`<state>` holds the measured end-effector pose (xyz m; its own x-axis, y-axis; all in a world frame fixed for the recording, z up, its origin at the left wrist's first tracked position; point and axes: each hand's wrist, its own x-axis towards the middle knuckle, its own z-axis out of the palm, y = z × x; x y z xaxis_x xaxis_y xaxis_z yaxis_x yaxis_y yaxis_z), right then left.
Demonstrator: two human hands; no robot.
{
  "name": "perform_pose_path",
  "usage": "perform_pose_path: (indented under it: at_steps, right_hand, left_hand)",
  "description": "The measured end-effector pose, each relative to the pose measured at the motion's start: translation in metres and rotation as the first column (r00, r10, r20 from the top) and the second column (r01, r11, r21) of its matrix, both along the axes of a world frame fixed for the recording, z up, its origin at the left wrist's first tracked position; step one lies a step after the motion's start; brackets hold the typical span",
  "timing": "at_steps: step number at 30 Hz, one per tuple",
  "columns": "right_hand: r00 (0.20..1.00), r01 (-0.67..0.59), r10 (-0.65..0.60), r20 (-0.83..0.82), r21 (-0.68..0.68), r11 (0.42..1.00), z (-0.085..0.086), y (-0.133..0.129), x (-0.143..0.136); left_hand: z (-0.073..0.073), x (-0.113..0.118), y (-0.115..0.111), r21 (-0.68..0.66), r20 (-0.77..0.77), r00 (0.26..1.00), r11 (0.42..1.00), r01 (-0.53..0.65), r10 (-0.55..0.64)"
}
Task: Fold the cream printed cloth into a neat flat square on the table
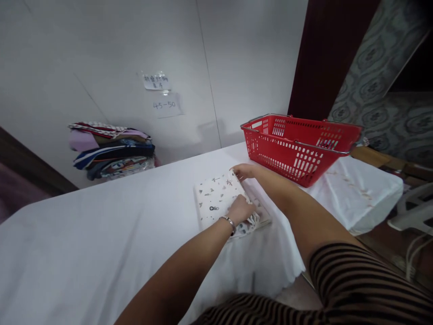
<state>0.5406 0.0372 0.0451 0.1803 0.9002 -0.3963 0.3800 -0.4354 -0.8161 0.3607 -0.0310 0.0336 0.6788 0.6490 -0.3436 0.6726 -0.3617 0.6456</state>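
Observation:
A folded white printed cloth (211,192) with small dark and brown figures lies on the white-covered table (162,216). My left hand (241,209), with a metal bracelet at the wrist, is closed on the cloth's right edge, where folded layers bunch up. At the far right corner of the cloth, my right hand (244,171) has its fingers curled around the fabric. Its fingertips are partly hidden. A pale, flat layer shows under the right side of the cloth; I cannot tell whether it belongs to the same piece.
A red plastic basket (277,164) with metal handles stands beyond my right arm. At the left, against the wall, is a stack of folded clothes (113,151). Paper labels (164,105) are taped above. A white plastic chair (414,212) is at the right.

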Motion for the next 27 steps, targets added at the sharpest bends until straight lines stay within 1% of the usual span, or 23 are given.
perform_pose_path:
  at_steps: [3,7,9,11,13,15,19,21,22,24,26,27]
  right_hand:
    - [0.991,-0.004,0.004,-0.132,-0.001,1.000,-0.004,0.001,0.005]
    - [0.984,-0.020,0.022,-0.178,0.016,1.000,-0.001,0.001,0.006]
    - [0.992,-0.021,0.017,-0.127,-0.025,0.999,0.001,0.001,0.003]
    - [0.999,0.026,-0.027,-0.023,-0.047,0.999,0.001,0.001,-0.001]
    - [0.995,0.088,-0.088,0.048,-0.012,0.996,0.002,0.002,-0.003]
    - [0.988,0.131,-0.133,0.075,0.025,0.991,0.001,0.003,-0.004]
    - [0.969,0.189,-0.182,0.167,-0.027,0.982,-0.006,0.004,-0.002]
    - [0.966,0.193,-0.182,0.184,-0.042,0.980,-0.011,0.003,0.000]
    - [0.966,0.190,-0.180,0.183,-0.038,0.981,-0.013,0.002,0.001]
    - [0.969,0.188,-0.181,0.168,-0.023,0.982,-0.016,-0.002,0.002]
    - [0.972,0.200,-0.199,0.128,0.009,0.980,-0.018,-0.009,0.001]
    - [0.972,0.210,-0.212,0.104,0.030,0.977,-0.018,-0.013,0.001]
  left_hand:
    - [0.002,0.007,0.000,0.039,0.013,1.000,0.999,0.018,-0.018]
    - [0.002,0.015,0.000,0.089,0.028,0.998,0.995,0.050,-0.053]
    - [0.000,0.016,-0.001,0.082,0.023,0.997,0.995,0.065,-0.067]
    - [0.000,0.015,-0.002,0.074,0.019,0.997,0.994,0.079,-0.080]
    - [0.001,0.014,-0.003,0.089,0.031,0.995,0.992,0.092,-0.095]
    - [0.003,0.014,-0.004,0.120,0.030,0.994,0.988,0.100,-0.104]
    - [0.002,0.016,-0.009,0.126,0.019,0.987,0.980,0.156,-0.160]
    - [0.000,0.017,-0.011,0.124,0.050,0.980,0.975,0.185,-0.192]
    - [0.000,0.016,-0.011,0.114,0.065,0.977,0.974,0.195,-0.203]
    - [0.005,0.011,-0.009,0.033,0.090,0.967,0.971,0.237,-0.239]
    - [0.017,-0.002,-0.001,-0.079,0.139,0.949,0.952,0.297,-0.284]
    - [0.024,-0.013,0.005,-0.099,0.201,0.935,0.943,0.318,-0.294]
